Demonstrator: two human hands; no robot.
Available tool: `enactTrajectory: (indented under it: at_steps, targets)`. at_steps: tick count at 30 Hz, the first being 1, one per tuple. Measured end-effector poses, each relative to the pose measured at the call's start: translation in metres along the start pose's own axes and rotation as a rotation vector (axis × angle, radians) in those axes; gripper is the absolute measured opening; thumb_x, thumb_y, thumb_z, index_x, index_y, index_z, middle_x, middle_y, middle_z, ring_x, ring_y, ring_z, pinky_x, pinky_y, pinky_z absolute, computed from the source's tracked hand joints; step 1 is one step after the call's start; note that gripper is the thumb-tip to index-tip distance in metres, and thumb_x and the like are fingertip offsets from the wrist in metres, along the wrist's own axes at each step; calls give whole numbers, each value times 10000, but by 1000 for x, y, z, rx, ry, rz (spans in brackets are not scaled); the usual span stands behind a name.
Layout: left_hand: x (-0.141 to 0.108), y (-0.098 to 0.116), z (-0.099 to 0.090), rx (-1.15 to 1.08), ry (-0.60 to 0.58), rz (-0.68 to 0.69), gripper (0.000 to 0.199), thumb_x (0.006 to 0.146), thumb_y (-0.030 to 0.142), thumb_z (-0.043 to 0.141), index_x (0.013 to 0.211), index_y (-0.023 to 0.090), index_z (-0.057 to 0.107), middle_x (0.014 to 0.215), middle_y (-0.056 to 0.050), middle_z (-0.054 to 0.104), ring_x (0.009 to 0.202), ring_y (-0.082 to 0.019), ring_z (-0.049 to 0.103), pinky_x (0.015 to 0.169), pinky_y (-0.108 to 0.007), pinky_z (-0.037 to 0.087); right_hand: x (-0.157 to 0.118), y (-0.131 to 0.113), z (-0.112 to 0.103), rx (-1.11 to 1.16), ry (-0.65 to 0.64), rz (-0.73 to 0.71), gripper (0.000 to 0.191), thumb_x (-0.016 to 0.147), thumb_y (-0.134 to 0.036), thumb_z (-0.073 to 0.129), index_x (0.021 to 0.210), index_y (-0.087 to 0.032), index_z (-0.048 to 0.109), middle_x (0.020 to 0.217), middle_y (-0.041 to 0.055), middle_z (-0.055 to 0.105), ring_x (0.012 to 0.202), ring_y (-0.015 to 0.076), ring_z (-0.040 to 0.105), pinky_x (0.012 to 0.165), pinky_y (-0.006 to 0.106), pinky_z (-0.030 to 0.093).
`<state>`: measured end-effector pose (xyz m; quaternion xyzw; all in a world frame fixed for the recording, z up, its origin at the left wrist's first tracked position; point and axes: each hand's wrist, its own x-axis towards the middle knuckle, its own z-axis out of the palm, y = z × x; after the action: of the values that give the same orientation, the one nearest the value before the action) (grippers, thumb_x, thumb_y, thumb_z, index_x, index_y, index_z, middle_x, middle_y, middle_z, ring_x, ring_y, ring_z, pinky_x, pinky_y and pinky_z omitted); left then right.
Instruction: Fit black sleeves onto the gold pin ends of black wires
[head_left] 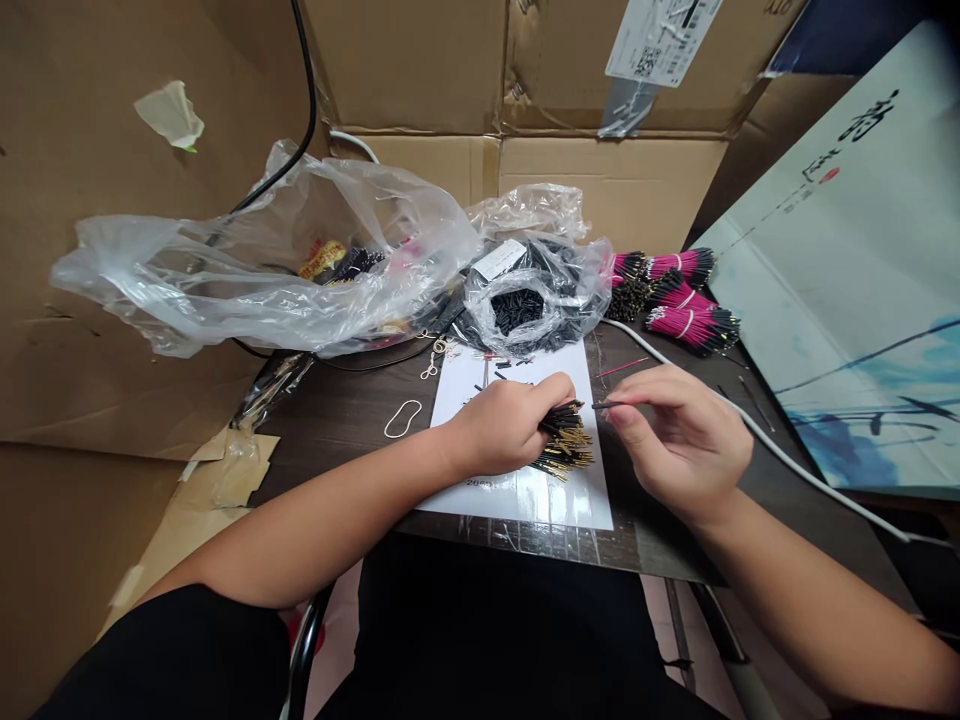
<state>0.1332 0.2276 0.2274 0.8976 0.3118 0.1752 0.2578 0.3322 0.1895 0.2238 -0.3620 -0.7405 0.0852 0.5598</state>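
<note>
My left hand [506, 425] is wrapped round a thick bundle of thin black pieces with gold-coloured pin ends [566, 445], which fan out toward the right. To the right of it, my right hand [675, 435] pinches a small black tube [606, 405] between thumb and forefinger. The tube points left at the bundle's upper end, with a narrow gap visible between them. Beneath the bundle lies a white printed sheet [585, 505]. Several loose black tubes [502, 366] are scattered on the sheet's upper part, partly behind my left hand.
Behind the sheet stands an open plastic bag of black tubes [517, 310]. Pink-wired bundles [686, 320] lie at the back right. A large clear bag [277, 270] spreads at the left. A white cable [787, 445] crosses the right side; a rubber band [403, 418] lies left.
</note>
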Motion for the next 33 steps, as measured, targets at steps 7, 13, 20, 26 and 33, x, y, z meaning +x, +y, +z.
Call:
enactTrajectory:
  at_steps: [7, 13, 20, 26, 33]
  targets:
    - [2, 2, 1, 39, 4, -40, 243, 742, 174, 416, 970, 210, 491, 763, 6, 632, 676, -167, 578, 616, -244, 403, 0, -6, -6, 59, -112, -41, 233, 737, -68, 668, 924, -203, 644, 805, 18, 666, 736, 133, 627, 656, 293, 520]
    - [3, 1, 2, 54, -7, -56, 244, 740, 180, 431, 972, 209, 499, 742, 11, 629, 670, -166, 576, 616, -242, 401, 1, -5, -6, 35, -125, -51, 271, 719, -57, 679, 943, -205, 640, 814, 21, 668, 745, 137, 625, 663, 296, 524]
    - [4, -1, 1, 80, -57, -57, 247, 765, 210, 432, 1003, 205, 500, 767, 4, 650, 684, -173, 594, 614, -243, 408, 0, -5, -7, 34, -140, -61, 285, 707, -40, 684, 945, -191, 639, 821, 19, 663, 747, 129, 623, 662, 286, 522]
    - [4, -1, 3, 111, -31, -58, 257, 756, 185, 428, 1001, 207, 502, 743, 13, 645, 673, -170, 595, 600, -243, 394, 0, -5, -7, 54, -151, -60, 298, 685, -14, 692, 937, -164, 640, 826, 33, 661, 754, 133, 619, 672, 293, 519]
    - [4, -1, 3, 151, -39, -58, 257, 771, 191, 419, 1013, 206, 503, 761, 3, 653, 690, -178, 610, 596, -252, 382, 0, -5, -8, -4, -166, -54, 286, 686, -12, 694, 927, -151, 631, 832, 37, 659, 755, 121, 615, 676, 280, 521]
